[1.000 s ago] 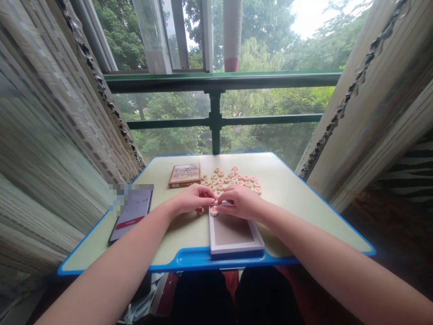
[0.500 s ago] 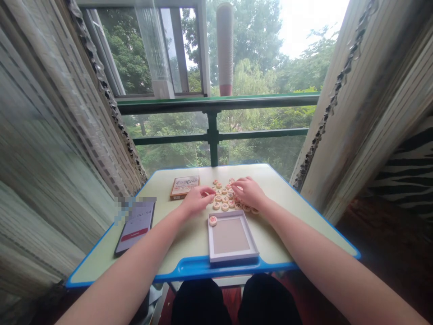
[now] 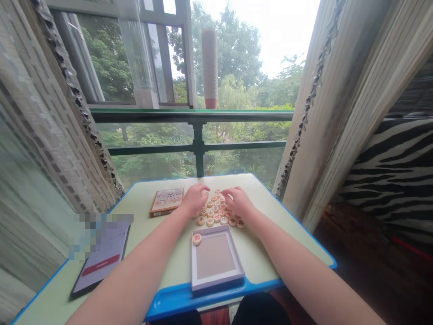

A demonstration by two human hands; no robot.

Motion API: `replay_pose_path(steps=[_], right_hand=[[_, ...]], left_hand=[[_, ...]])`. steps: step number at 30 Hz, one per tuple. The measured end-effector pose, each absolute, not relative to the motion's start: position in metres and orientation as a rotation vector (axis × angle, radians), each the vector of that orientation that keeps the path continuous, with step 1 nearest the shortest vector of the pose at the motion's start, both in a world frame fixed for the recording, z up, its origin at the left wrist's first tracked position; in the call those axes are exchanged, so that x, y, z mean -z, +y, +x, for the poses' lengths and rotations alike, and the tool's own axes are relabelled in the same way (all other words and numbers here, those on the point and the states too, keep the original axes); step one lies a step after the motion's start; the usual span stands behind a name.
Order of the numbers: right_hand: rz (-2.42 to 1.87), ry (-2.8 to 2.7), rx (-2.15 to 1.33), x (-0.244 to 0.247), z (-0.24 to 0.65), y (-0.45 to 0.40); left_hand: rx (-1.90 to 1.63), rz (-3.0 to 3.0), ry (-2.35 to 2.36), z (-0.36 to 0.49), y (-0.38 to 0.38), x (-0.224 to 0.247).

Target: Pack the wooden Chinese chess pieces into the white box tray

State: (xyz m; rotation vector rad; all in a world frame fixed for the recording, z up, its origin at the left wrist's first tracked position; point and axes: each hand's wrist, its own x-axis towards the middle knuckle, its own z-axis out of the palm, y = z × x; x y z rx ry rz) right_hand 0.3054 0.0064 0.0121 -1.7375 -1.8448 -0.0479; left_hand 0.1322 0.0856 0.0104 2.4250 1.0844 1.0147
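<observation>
Several round Chinese chess pieces [image 3: 216, 208] with red and dark characters lie in a close group on the pale table. My left hand [image 3: 196, 199] rests at the group's left side, its curved fingers and thumb apart. On the other side, my right hand [image 3: 237, 202] is against the pieces, fingers bent and spread, hiding some of them. Neither hand visibly holds a piece. Nearer me is a shallow open white box [image 3: 238, 262], with one chess piece [image 3: 196, 239] marked in red lying in its far left corner.
A flat printed box [image 3: 167, 201] lies left of my left hand. A phone [image 3: 104, 257], partly blurred out, is at the table's left side. The blue table edge [image 3: 169, 304] has a tray groove in front. Beyond the table stand a green railing [image 3: 199, 149] and curtains.
The view has shifted to the right and up. My left hand has moved forward along the pieces' left side. The pieces' far end looks narrower and more tightly packed between both hands.
</observation>
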Motion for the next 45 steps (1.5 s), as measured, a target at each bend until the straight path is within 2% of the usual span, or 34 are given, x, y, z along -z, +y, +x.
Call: replay_pose_path(steps=[8, 17, 34, 45], right_hand=[[-1.826, -1.771, -0.021, -0.008, 0.311, 0.015], [-1.689, -1.863, -0.200, -0.006, 0.303, 0.013], [-1.699, -2.043, -0.168, -0.008, 0.293, 0.009], [-1.735, -2.088, -0.124, -0.007, 0.294, 0.009]], left_hand=[[-0.755, 2.552, 1.096, 0.120, 0.084, 0.000], [-0.543, 2.575, 1.176, 0.130, 0.072, -0.007], [-0.380, 2.579, 1.129, 0.129, 0.071, -0.007], [-0.436, 2.480, 1.164, 0.130, 0.070, -0.007]])
